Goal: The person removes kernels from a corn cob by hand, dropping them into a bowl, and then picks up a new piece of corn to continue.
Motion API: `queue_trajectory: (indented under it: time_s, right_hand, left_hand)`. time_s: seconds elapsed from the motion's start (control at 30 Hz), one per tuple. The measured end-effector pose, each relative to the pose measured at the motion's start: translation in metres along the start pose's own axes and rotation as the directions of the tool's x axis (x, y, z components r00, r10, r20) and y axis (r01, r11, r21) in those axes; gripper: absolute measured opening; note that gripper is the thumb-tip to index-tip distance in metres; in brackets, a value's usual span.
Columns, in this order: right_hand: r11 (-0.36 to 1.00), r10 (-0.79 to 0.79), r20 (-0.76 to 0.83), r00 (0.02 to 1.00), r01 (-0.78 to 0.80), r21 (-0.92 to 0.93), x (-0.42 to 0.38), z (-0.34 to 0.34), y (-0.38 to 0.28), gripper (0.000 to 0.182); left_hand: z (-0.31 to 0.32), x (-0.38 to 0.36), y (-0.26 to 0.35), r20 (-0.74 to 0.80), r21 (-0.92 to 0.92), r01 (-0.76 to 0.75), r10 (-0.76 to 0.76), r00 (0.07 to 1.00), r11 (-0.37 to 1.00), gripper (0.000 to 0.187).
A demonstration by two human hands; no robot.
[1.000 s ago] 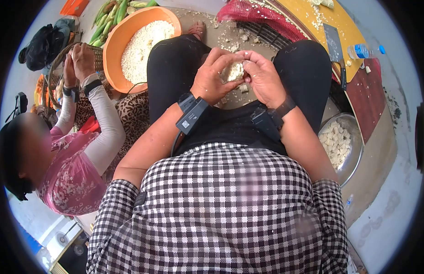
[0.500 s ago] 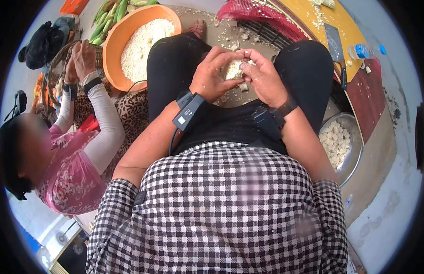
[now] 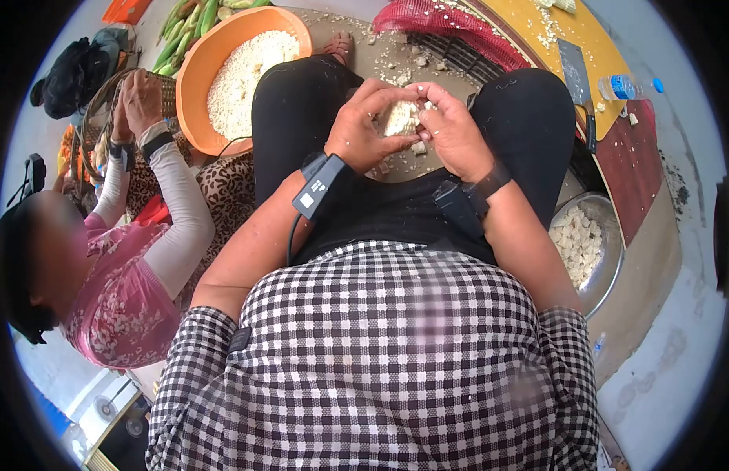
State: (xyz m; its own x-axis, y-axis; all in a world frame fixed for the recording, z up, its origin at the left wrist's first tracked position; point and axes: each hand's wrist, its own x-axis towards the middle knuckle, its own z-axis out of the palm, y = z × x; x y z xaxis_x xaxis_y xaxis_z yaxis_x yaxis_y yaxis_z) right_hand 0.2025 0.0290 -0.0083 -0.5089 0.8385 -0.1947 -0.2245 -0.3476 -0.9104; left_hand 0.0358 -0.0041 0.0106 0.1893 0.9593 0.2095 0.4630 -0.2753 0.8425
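My left hand [image 3: 365, 129] is wrapped round a short piece of white corn cob [image 3: 401, 118], thumb below and fingers above. My right hand [image 3: 454, 135] presses against the cob's right end with its thumb and fingers curled in. A few pale kernels cling to the right fingertips. Both hands are above the gap between my knees, over a floor scattered with kernels and cob bits. An orange basin [image 3: 196, 106] full of loose white kernels [image 3: 247, 82] stands beyond my left knee.
At my right lies a steel bowl [image 3: 614, 271] of cob pieces [image 3: 576, 245]. A cleaver [image 3: 574, 72] and a water bottle [image 3: 620, 88] lie on a yellow board [image 3: 529, 31]. Red mesh [image 3: 451, 23] covers a dark crate. A co-worker [image 3: 129, 306] sits on the left, near green corn ears [image 3: 184, 35].
My right thumb has drawn back a little from the cob, so more of the cob's face shows. The left hand stays nearly in place. The co-worker's hands have shifted slightly.
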Motion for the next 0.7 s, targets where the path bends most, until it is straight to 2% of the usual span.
queue_trajectory:
  time_s: [0.07,0.17,0.27,0.37,0.47,0.57,0.7]
  right_hand:
    - [0.984,0.027,0.032,0.999,-0.033,0.177,0.000,-0.002,0.003,0.026]
    - [0.974,0.039,0.079,0.996,-0.055,0.219,0.000,-0.005,0.004,0.030]
    - [0.939,0.088,0.053,0.995,-0.101,0.328,-0.001,-0.002,-0.003,0.021]
    - [0.940,0.090,0.020,0.996,-0.091,0.328,-0.003,-0.003,-0.004,0.020]
    - [0.953,0.080,0.009,0.997,-0.080,0.292,-0.004,-0.003,-0.007,0.020]
    - [0.982,0.051,0.025,0.998,-0.054,0.180,-0.004,-0.002,-0.006,0.021]
    - [0.995,0.077,0.022,0.997,-0.078,0.059,-0.005,0.000,-0.009,0.023]
  left_hand:
    - [0.000,0.000,-0.002,0.003,-0.078,0.036,-0.036,0.999,0.996,0.055]
    - [-0.001,0.002,0.007,-0.032,-0.071,0.021,-0.023,0.999,0.997,0.051]
    - [-0.004,0.001,-0.002,0.055,-0.103,-0.017,0.023,0.998,0.995,0.057]
    - [-0.001,-0.004,-0.007,-0.008,-0.290,0.085,-0.091,0.996,0.953,0.057]
    - [-0.007,-0.002,-0.008,0.067,-0.285,0.096,-0.080,0.995,0.954,0.054]
    - [-0.010,-0.002,-0.004,0.093,-0.253,0.106,-0.085,0.992,0.961,0.048]
    - [-0.010,0.002,-0.012,0.042,-0.092,-0.048,0.052,0.998,0.995,0.043]
